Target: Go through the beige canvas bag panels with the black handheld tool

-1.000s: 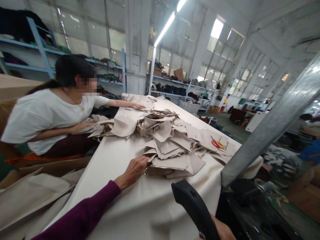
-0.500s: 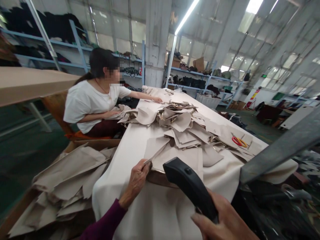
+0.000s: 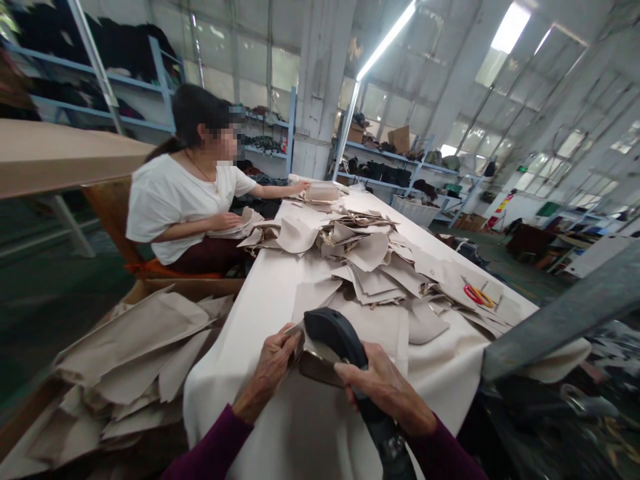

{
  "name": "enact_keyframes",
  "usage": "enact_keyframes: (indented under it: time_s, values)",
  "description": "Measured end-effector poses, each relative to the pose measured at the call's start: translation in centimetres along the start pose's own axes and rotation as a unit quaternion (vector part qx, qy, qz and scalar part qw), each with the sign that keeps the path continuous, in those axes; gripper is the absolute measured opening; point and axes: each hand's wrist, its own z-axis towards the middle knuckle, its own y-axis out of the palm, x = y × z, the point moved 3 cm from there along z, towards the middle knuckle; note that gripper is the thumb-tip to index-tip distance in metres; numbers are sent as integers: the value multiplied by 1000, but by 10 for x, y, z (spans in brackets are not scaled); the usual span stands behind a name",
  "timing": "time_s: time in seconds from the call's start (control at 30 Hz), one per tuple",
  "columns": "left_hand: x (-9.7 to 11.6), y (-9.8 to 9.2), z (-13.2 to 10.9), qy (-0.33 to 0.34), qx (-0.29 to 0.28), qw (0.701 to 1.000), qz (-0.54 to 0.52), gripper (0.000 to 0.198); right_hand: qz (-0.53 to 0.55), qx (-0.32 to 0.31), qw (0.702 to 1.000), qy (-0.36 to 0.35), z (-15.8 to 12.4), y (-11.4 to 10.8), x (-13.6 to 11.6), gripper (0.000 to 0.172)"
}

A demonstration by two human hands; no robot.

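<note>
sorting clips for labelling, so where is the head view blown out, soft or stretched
In the head view, the tube light and a high window are blown out; in that same view, the left hand, right hand and black tool look fairly clear, while the clutter at far right is soft and seems stretched.

Behind a seated co-worker in white, blue shelves hold dark cloth.
</note>
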Motion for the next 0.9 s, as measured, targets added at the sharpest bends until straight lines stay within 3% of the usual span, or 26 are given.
enact_keyframes:
  time_s: [0.17,0.33,0.5,0.6,0.7,0.83,0.9]
  values:
    - [-2,-2,1,-21,53,998,-39,29,-23,-10,1000,3,-12,0,-3,15]
    - [7,1,-2,3,-23,1000,19,31,-42,-21,999,11,-11,3,-4,17]
    - [17,8,-5,47,-38,986,157,29,-31,45,999,6,-8,-8,-13,26]
    - [19,13,-8,99,-36,964,246,28,-38,73,996,30,-33,-33,-20,25]
    - [18,17,-22,150,-40,939,308,29,-111,142,982,50,-75,-65,-23,29]
    - [15,23,-68,232,107,915,314,32,-195,206,955,92,-133,-91,-8,38]
    - [7,36,-90,197,114,935,271,25,-187,207,953,118,-154,-93,9,36]
